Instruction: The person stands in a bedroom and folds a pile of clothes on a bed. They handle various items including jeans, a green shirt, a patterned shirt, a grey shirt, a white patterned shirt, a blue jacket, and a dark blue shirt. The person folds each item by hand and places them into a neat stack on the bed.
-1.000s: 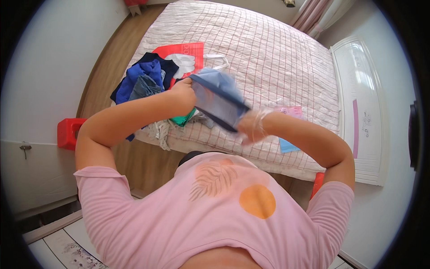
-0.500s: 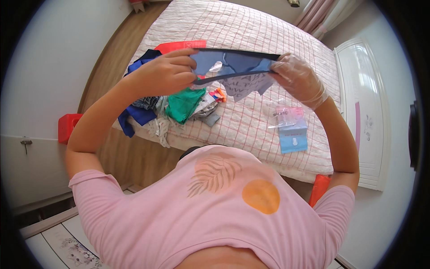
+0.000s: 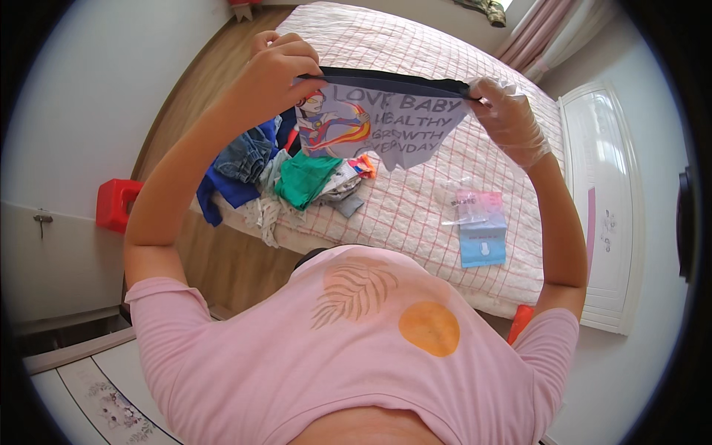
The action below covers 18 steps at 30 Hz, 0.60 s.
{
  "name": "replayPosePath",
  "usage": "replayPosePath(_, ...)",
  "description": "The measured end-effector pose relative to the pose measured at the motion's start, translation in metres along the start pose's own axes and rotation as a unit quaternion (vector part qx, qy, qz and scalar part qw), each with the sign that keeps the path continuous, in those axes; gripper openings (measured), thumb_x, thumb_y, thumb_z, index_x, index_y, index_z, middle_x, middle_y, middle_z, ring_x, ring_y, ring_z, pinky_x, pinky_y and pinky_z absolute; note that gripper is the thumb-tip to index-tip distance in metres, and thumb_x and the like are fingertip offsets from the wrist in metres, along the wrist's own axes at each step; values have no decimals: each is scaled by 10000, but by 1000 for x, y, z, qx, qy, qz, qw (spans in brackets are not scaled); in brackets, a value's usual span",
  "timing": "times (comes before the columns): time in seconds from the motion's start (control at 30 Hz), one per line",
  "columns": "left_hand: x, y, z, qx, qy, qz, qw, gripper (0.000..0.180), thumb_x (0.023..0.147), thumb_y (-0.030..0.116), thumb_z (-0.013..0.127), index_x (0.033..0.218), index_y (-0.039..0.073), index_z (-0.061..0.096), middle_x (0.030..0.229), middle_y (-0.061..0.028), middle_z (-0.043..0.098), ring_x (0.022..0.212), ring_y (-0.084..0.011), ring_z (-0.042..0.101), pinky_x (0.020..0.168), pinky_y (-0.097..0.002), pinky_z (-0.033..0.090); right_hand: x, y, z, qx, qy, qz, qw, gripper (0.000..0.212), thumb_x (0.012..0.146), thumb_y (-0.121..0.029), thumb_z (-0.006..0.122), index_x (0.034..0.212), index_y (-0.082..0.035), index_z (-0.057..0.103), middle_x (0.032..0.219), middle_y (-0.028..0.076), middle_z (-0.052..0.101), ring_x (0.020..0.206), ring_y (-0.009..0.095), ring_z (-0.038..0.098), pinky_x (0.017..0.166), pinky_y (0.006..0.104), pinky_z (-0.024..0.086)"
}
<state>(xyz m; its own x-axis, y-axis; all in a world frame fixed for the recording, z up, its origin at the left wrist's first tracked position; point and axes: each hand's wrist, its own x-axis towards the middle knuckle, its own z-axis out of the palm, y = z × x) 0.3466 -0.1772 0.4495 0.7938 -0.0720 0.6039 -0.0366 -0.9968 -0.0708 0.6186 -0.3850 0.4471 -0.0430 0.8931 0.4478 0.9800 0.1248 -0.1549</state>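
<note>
Between my two raised hands hangs a pair of children's underpants (image 3: 378, 122), light grey with a dark waistband, a cartoon figure and lettering on the cloth. My left hand (image 3: 278, 70), bare, pinches the left end of the waistband. At the other end my right hand (image 3: 512, 119), in a clear plastic glove, grips the waistband. The band is stretched nearly straight, and the printed side shows. Behind and below it on the bed lies a heap of clothes, with a green garment (image 3: 305, 179), blue denim (image 3: 245, 156) and a dark blue garment (image 3: 222, 191).
The bed (image 3: 423, 215) has a white quilt with red checks. A blue and pink packet (image 3: 483, 245) with clear plastic wrapping (image 3: 466, 206) lies on its right side. To the left, a red container (image 3: 115, 204) stands by the wall. Pink curtains (image 3: 538, 41) hang at the far right.
The underpants have turned from their open waist and blue inside to the printed face, hanging down. My left hand has risen, and the waistband is now closed flat between both hands.
</note>
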Motion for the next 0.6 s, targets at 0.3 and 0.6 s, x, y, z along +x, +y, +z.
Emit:
replayPosePath(0.3, -80, 53, 52, -239, -109, -50, 963, 189, 676, -4, 662, 737, 14, 484, 776, -108, 516, 715, -274, 529, 635, -330, 447, -87, -27, 56, 58, -116, 24, 991, 235, 711, 15, 549, 923, -86, 546, 776, 136, 588, 705, 310, 576, 615, 392, 465)
replayPosePath(0.6, -180, 158, 95, -496, -369, -244, 747, 328, 667, 87, 669, 954, 30, 520, 922, -116, 516, 863, -283, 511, 761, -338, 425, -211, -102, 123, 305, -362, 219, 853, 230, 715, -41, 565, 945, -51, 554, 834, 139, 566, 804, 308, 543, 700, 388, 442)
